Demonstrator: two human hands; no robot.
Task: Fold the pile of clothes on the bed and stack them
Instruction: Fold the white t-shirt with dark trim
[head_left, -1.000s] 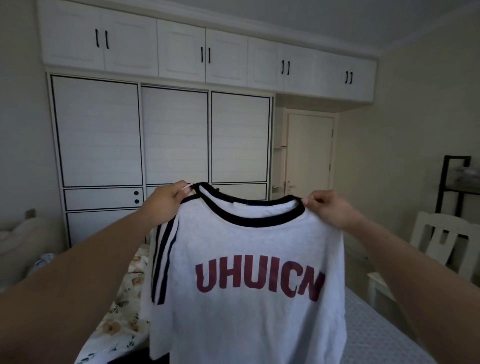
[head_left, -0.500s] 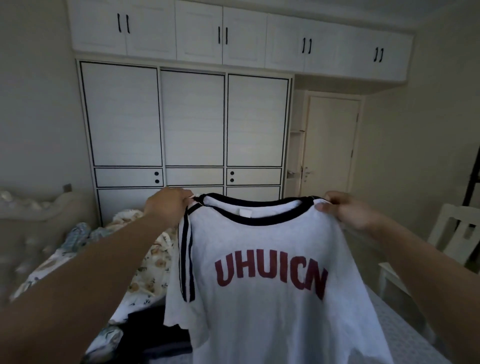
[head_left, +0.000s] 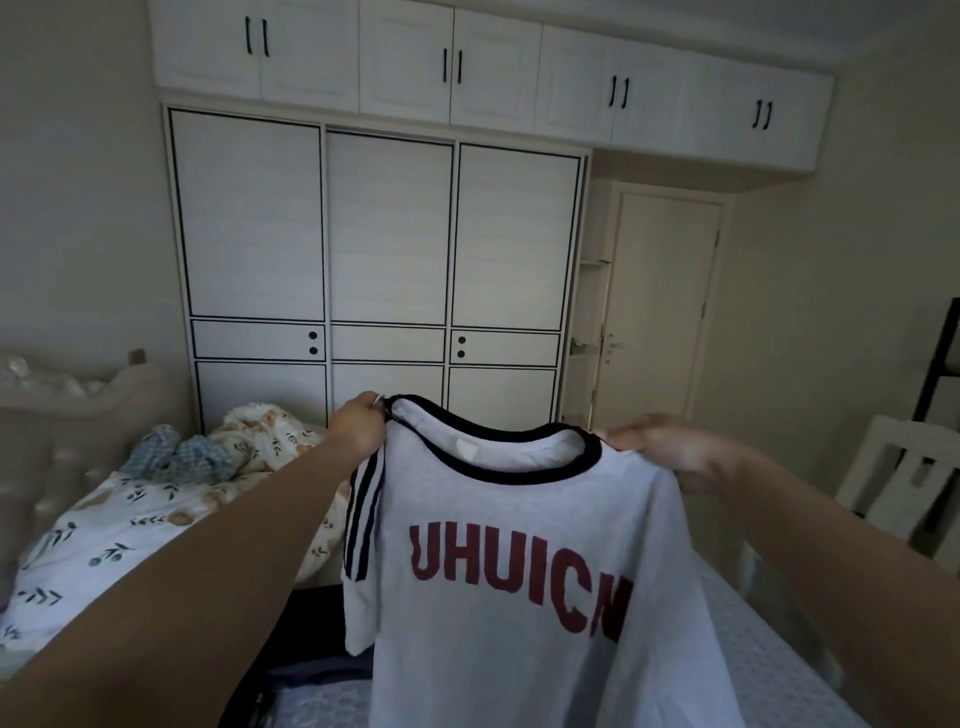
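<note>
I hold a white T-shirt (head_left: 519, 519) up in front of me above the bed (head_left: 779, 654). It has a black collar, black stripes on the sleeve and dark red letters across the chest. My left hand (head_left: 358, 428) pinches its left shoulder beside the collar. My right hand (head_left: 660, 449) grips the right shoulder. The shirt hangs straight down and hides most of the bed below. Dark clothes (head_left: 306, 654) lie on the bed under the hanging sleeve.
A floral quilt (head_left: 135, 530) is bunched on the left of the bed, by a padded headboard (head_left: 72, 405). White wardrobes (head_left: 384, 234) fill the far wall, with a closed door (head_left: 660, 312) to their right. A white chair (head_left: 904, 478) stands at the right.
My view has tilted down and to the left, so the quilt and headboard show more. Both hands keep their hold and the shirt sits lower in view.
</note>
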